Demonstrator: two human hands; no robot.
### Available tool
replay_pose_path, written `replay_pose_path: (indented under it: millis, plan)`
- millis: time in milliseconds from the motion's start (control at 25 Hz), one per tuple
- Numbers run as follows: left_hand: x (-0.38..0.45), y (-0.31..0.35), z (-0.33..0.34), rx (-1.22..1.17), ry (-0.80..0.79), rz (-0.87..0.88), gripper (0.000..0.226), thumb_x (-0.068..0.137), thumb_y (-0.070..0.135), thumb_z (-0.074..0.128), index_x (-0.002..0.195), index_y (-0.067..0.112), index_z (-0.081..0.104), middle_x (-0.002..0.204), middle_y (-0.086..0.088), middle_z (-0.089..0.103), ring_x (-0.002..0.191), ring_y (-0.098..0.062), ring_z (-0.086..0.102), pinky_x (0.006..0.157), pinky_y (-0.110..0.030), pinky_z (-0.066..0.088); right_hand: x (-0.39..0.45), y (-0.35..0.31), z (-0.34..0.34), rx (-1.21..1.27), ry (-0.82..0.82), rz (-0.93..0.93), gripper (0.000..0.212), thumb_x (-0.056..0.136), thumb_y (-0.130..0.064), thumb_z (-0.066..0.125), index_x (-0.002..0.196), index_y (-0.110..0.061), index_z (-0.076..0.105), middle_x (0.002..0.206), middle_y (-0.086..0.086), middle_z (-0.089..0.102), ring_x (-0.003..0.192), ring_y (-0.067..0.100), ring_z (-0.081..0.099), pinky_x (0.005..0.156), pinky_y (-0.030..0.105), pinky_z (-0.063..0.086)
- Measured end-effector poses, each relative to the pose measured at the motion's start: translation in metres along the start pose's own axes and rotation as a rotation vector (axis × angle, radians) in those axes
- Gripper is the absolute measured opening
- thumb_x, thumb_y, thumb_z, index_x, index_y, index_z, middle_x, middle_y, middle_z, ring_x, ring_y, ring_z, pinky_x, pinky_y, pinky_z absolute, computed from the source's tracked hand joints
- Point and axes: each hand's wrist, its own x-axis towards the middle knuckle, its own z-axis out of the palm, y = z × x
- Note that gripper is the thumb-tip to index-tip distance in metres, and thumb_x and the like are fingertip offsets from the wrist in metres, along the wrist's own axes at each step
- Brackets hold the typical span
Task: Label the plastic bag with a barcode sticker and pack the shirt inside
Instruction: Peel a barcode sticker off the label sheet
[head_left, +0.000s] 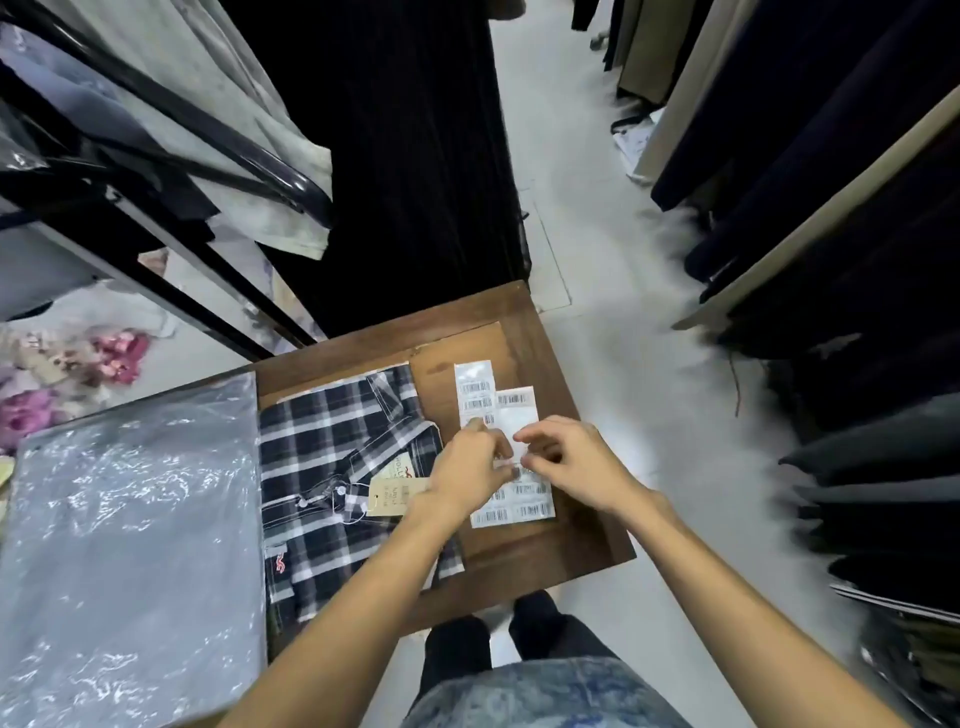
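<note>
Both hands are working right over the barcode sticker sheets (511, 452) on the small wooden table (561, 540), and the action is all in the fingertips. The left hand (470, 470) is coming in from the shirt side, fingers curled down with the thumb and forefinger pinching at the sheet near its middle. The right hand (566, 460) is meeting it from the other side, fingers bent and close together, tips pressing on the same spot of white paper; whether a single sticker is actually lifting free between them, I cannot tell, as the fingers are covering that spot. Two sheets are showing: one narrow strip (474, 387) is reaching toward the far edge of the table, and the wider sheet is lying just beside it and running back under the hands, rows of barcodes peeking out below the wrists. Just to the left, touching the left forearm, the folded plaid shirt (337, 447) is lying flat on the table in dark blue and white checks, with a tan hang tag (392, 496) resting on it near the left wrist. Further left, the clear plastic bags (135, 545) are sitting in a flat, glossy stack beside the shirt, well apart from both hands. Dark garments (831, 234) are hanging along the right side of the aisle.
</note>
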Motion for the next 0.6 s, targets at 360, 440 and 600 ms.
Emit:
replay_pose_path:
  millis: [360,440,600]
  plan:
    - [-0.003,0.0,0.009,0.01,0.02,-0.036,0.017,0.09,0.027,0.077,0.101,0.015,0.073,0.116,-0.005,0.056,0.116,-0.027,0.059,0.098,-0.048,0.051,-0.004,0.015,0.006,-0.242,-0.14,-0.018,0.047,0.077,-0.019,0.085,0.121,-0.014,0.07,0.113,-0.002,0.055,0.099,0.011,0.06,0.094,0.02,0.048]
    - [-0.004,0.001,0.01,0.008,0.018,-0.038,0.016,0.091,0.027,0.076,0.102,0.016,0.072,0.117,-0.004,0.056,0.118,-0.027,0.058,0.1,-0.05,0.049,-0.004,0.017,0.005,-0.247,-0.121,-0.023,0.045,0.076,-0.022,0.086,0.118,-0.013,0.071,0.112,-0.003,0.055,0.096,0.009,0.06,0.093,0.02,0.049]
    - [-0.005,0.0,0.011,0.003,0.029,-0.022,0.012,0.092,0.023,0.076,0.101,0.016,0.073,0.113,-0.003,0.057,0.117,-0.026,0.059,0.1,-0.049,0.049,-0.004,0.02,0.004,-0.27,-0.122,-0.034,0.042,0.077,-0.028,0.087,0.114,-0.016,0.073,0.111,-0.007,0.053,0.091,0.004,0.058,0.087,0.01,0.042]
